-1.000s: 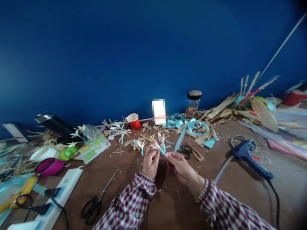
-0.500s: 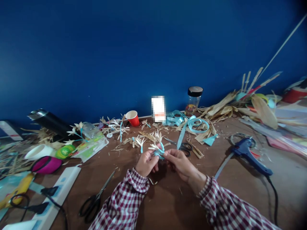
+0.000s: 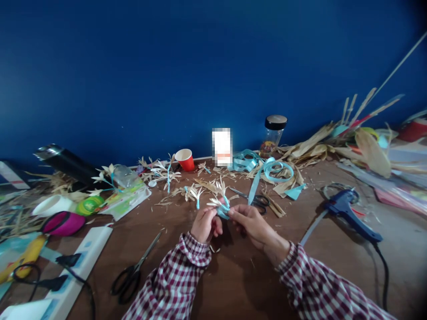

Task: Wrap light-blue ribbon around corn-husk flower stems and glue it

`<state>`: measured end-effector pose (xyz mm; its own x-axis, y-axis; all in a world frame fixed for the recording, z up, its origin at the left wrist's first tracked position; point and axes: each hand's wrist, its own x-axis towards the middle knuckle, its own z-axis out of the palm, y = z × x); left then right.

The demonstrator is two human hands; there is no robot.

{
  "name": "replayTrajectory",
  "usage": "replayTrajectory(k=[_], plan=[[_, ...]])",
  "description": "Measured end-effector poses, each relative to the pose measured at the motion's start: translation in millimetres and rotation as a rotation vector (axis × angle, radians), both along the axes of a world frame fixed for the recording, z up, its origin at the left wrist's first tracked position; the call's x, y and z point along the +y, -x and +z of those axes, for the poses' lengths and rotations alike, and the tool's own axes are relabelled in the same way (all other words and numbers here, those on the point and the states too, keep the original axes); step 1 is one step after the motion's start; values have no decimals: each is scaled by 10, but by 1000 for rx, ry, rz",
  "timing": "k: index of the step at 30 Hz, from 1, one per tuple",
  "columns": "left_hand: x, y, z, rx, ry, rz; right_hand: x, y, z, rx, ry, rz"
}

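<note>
Pinching the blue-wrapped base of a pale-petaled flower (image 3: 223,203): right hand (image 3: 250,224), thumb and index together on it. Left hand (image 3: 203,224) is up against the flower's left side, fingers part curled; can't tell if it's gripping or only touching. Flower is mid-scene between the two hands, above the brown table (image 3: 233,284), petals fanning up and left.

Just beyond, slightly left: a second flower (image 3: 197,198) on the table. Beyond the right hand: dark-handled scissors (image 3: 262,202), tail of a loose blue ribbon (image 3: 280,179) reaching them. Another pair, the near scissors (image 3: 128,282), sits near left, tips pointing away.

Right side: blue glue gun (image 3: 353,213), cord running toward near edge. Left side: white power strip (image 3: 95,238), black plugs (image 3: 69,259) in it. Far side: red cup (image 3: 187,164), dark-lidded jar (image 3: 273,135), dried husks (image 3: 305,146) right of the jar. Far left: dark bottle (image 3: 71,166), leaning. Blue wall (image 3: 200,80) behind.
</note>
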<state>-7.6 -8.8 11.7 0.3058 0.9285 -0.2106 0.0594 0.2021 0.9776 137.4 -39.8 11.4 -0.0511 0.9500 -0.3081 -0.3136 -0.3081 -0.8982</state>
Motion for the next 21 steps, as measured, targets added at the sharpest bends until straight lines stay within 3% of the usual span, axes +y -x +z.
replayTrajectory(k=[5, 13, 18, 21], plan=[[16, -1, -47, 16, 80, -28, -4, 12, 0, 7, -8, -1], [38, 45, -48, 146, -49, 30, -7, 9, 37, 13, 6, -15], [-7, 64, 6, 121, -94, -72, 0, 3, 27, -3, 6, 10], [-24, 73, 16, 182, -199, -56, 1, 5, 17, -37, 30, 3]])
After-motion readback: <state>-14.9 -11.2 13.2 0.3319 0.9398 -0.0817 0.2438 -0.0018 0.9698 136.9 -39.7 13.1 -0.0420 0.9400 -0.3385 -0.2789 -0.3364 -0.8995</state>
